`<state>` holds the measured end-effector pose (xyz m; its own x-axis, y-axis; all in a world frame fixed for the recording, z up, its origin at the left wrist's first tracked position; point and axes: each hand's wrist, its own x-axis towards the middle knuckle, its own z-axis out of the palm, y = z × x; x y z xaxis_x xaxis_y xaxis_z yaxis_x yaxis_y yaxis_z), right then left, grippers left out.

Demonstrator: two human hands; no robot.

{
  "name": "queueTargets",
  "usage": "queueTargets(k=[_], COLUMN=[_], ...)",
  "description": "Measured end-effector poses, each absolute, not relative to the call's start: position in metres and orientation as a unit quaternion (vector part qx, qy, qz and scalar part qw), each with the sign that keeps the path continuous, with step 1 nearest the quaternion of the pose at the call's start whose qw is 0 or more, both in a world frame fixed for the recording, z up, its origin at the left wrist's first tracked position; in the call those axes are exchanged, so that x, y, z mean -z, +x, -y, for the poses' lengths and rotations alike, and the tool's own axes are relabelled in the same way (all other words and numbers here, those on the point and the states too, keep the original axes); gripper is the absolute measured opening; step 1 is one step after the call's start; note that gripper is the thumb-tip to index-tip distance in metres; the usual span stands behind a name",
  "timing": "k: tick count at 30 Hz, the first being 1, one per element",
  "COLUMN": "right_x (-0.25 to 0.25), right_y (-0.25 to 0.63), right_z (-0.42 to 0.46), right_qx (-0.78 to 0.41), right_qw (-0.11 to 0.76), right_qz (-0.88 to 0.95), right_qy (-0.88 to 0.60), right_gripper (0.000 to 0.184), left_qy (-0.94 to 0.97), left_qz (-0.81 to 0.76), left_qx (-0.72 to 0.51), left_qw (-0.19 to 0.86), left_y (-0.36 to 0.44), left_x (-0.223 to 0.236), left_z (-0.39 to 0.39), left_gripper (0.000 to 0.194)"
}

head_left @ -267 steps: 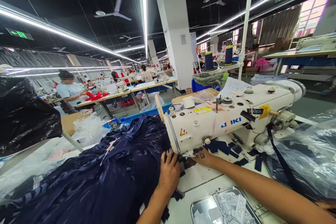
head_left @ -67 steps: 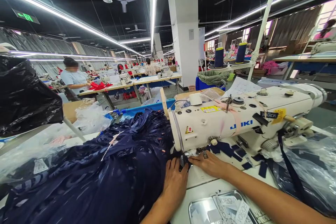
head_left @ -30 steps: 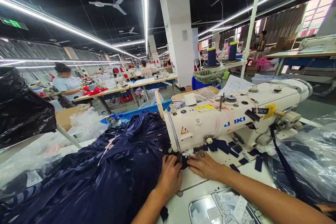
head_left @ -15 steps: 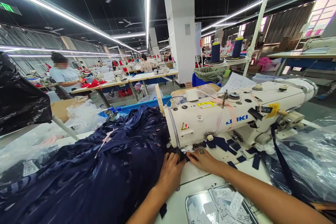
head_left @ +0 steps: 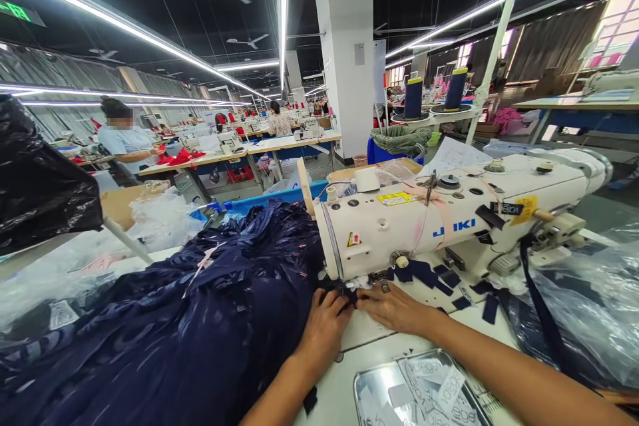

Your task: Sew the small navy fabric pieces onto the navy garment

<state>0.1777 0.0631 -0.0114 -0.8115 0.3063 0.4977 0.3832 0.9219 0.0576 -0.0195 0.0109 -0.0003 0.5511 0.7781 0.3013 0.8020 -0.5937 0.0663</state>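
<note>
A white sewing machine stands in front of me, its needle area low at the left end of the head. Just in front of the needle, my left hand is closed with bent fingertips on navy fabric. My right hand reaches in from the other side, its fingertips pressed together on the same dark fabric, close to my left fingers. Only a small piece of cloth shows between the hands; the needle and presser foot are mostly hidden. A large heap of navy garments covers the table to the left, up against my left hand.
A metal tray of printed labels lies below my right forearm. Small navy fabric pieces are scattered behind my right hand. Clear plastic bags lie at right. Navy thread cones stand behind the machine. A person works at the far left.
Earlier, my right fingers were further under the machine head; since then they have come nearer my left fingertips. In the last second both hands stay by the needle, with only small finger shifts.
</note>
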Motion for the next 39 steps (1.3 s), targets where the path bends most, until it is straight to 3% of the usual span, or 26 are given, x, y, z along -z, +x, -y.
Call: queueTargets(k=[9, 26, 34, 39], right_x=[0.018, 0.016, 0.012, 0.027], right_y=[0.173, 0.167, 0.171, 0.168], right_z=[-0.061, -0.059, -0.063, -0.081], right_qx=[0.11, 0.131, 0.038, -0.034], right_qw=[0.226, 0.216, 0.225, 0.29], right_qz=[0.947, 0.941, 0.942, 0.906], right_qy=[-0.2, -0.224, -0.245, -0.306], right_gripper=[0.022, 0.023, 0.029, 0.023], left_qy=[-0.899, -0.903, -0.897, -0.892], left_qz=[0.43, 0.426, 0.437, 0.444], left_qx=[0.054, 0.031, 0.052, 0.061], left_qw=[0.055, 0.05, 0.05, 0.059], left_y=[-0.037, -0.037, -0.039, -0.04], left_x=[-0.003, -0.016, -0.02, -0.017], left_z=[-0.012, -0.018, -0.024, -0.032], left_gripper=[0.036, 0.04, 0.043, 0.05])
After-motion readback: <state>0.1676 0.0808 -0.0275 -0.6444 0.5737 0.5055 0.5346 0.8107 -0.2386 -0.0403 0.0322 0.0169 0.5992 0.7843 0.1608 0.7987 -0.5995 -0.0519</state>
